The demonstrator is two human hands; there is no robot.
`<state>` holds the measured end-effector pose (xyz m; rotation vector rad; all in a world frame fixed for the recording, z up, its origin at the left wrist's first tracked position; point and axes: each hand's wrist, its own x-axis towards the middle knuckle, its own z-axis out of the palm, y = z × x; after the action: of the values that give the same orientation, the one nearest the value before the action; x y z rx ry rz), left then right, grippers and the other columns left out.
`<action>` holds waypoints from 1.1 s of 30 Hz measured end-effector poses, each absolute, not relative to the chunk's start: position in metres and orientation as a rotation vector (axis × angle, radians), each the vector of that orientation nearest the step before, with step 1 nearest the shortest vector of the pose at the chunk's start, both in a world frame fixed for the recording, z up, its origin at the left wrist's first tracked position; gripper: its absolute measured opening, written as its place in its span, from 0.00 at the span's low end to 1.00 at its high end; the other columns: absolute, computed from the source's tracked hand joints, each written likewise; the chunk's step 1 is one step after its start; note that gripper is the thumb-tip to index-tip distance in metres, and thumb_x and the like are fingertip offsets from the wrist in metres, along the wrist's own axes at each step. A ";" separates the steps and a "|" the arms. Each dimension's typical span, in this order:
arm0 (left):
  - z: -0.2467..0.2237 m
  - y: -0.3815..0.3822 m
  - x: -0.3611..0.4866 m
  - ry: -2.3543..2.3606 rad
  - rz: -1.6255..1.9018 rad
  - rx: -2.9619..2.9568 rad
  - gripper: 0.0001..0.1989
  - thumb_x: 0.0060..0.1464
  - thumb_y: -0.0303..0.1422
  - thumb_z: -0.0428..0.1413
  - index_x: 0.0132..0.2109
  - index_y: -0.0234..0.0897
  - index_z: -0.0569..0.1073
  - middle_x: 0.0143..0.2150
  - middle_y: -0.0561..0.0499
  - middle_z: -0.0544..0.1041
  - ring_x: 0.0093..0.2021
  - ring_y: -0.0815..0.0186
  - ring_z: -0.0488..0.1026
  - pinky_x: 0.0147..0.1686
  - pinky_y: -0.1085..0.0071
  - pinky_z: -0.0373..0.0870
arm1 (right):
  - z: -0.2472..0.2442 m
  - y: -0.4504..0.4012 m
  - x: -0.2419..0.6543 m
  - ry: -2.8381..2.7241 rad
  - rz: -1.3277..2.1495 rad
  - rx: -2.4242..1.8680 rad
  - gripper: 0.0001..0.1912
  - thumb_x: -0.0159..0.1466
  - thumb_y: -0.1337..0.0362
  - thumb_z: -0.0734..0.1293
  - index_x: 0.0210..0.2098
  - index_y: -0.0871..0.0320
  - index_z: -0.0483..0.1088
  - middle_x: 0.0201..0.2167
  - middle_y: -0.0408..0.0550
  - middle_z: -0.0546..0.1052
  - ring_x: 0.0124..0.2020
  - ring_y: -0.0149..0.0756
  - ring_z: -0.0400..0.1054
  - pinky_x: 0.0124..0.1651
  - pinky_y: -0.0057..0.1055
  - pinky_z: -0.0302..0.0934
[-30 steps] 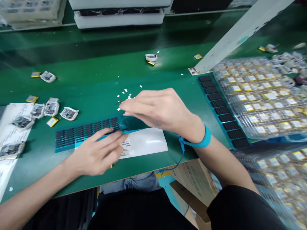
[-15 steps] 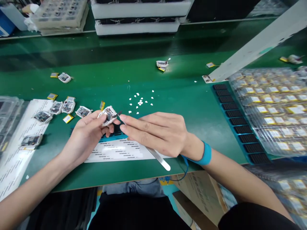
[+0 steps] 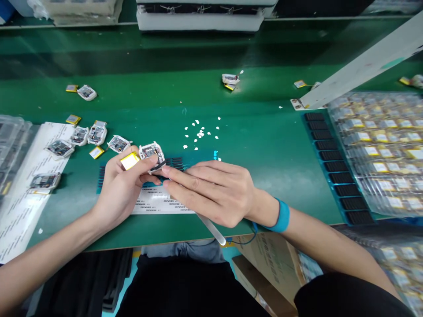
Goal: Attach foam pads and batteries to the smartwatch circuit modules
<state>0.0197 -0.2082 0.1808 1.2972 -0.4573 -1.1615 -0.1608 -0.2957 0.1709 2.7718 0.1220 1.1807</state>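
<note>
My left hand (image 3: 122, 185) grips a white smartwatch housing (image 3: 149, 152) with its circuit board facing up, the thumb pressing on it. A yellow-edged battery (image 3: 130, 161) rests against the fingers beside the housing. My right hand (image 3: 218, 191), with a blue wrist strap (image 3: 283, 215), is closed around metal tweezers (image 3: 211, 230), whose rear end sticks out below the palm. Their tips are hidden by the fingers. At the housing's lower right edge lies a small black strip (image 3: 160, 166), touching it near my right fingertips. Below the hands is a white printed sheet (image 3: 155, 203).
Several opened watch housings (image 3: 97, 132) with batteries lie at the left. Small white stickers (image 3: 200, 133) are scattered mid-table. Black strips on a blue backing (image 3: 327, 167) run along the right, beside clear trays of batteries (image 3: 380, 149). A white post (image 3: 363, 61) slants at the upper right.
The housing has turned in my left hand, and its battery now lies against the fingers. The black strip has come down against the housing's lower right edge. The camera view has shifted slightly.
</note>
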 end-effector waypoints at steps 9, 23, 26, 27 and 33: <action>0.178 -0.205 0.014 -0.444 -1.174 1.309 0.11 0.48 0.26 0.67 0.26 0.35 0.71 0.28 0.55 0.73 0.26 0.73 0.68 0.25 0.78 0.74 | 0.169 -0.287 -0.159 0.126 1.122 2.762 0.09 0.67 0.65 0.70 0.45 0.62 0.78 0.48 0.52 0.80 0.36 0.29 0.76 0.39 0.27 0.73; 0.173 -0.201 0.010 -0.487 -1.072 1.397 0.15 0.46 0.31 0.69 0.25 0.36 0.68 0.26 0.54 0.71 0.26 0.71 0.67 0.27 0.74 0.71 | 0.169 -0.282 -0.159 0.112 1.165 2.782 0.09 0.66 0.65 0.71 0.43 0.64 0.77 0.46 0.53 0.81 0.37 0.32 0.77 0.39 0.28 0.73; 0.171 -0.200 0.011 -0.507 -1.044 1.408 0.15 0.46 0.33 0.69 0.25 0.36 0.70 0.27 0.55 0.72 0.26 0.71 0.67 0.28 0.73 0.74 | 0.165 -0.282 -0.158 0.065 1.195 2.821 0.09 0.65 0.66 0.72 0.44 0.64 0.77 0.47 0.54 0.80 0.36 0.32 0.77 0.37 0.28 0.74; 0.171 -0.200 0.012 -0.520 -1.037 1.408 0.15 0.46 0.33 0.70 0.26 0.37 0.70 0.27 0.55 0.72 0.26 0.71 0.67 0.28 0.74 0.74 | 0.164 -0.282 -0.158 0.048 1.203 2.837 0.09 0.65 0.66 0.72 0.44 0.64 0.77 0.47 0.55 0.80 0.35 0.32 0.77 0.36 0.28 0.74; 0.169 -0.203 0.014 -0.605 -0.992 1.356 0.12 0.49 0.32 0.69 0.29 0.38 0.72 0.26 0.58 0.73 0.26 0.74 0.69 0.28 0.78 0.75 | 0.164 -0.285 -0.162 0.030 1.185 2.883 0.13 0.66 0.67 0.71 0.49 0.65 0.75 0.51 0.55 0.79 0.38 0.33 0.78 0.38 0.30 0.75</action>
<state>0.0139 -0.2031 0.1687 1.3565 -0.6051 -0.9922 -0.1619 -0.2850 0.1641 2.8832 0.0302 1.1847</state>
